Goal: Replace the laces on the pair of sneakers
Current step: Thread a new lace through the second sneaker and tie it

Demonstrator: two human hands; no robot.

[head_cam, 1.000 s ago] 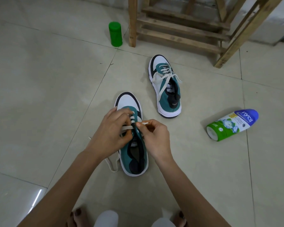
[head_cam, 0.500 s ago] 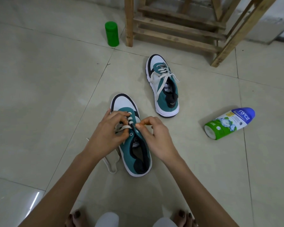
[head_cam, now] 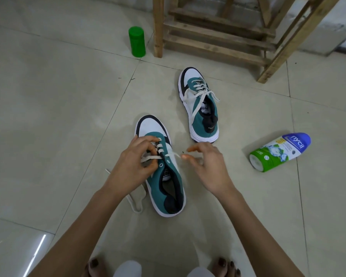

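Note:
The near teal, white and black sneaker lies on the tiled floor, toe pointing away, laced only through its front eyelets. Its white lace runs from an eyelet out to the right, and my right hand pinches the end just beside the shoe. My left hand curls over the shoe's left side and holds the other lace strand. The rest of that strand trails as a loose loop on the floor behind my left wrist. The second sneaker stands farther back, laced and loosely tied.
A green and blue powder bottle lies on its side to the right. A green canister stands at the back beside a wooden frame. My bare toes show at the bottom edge.
My right hand has moved right, away from the eyelets, drawing the lace end out with it. My left hand stays on the shoe. The view has shifted slightly.

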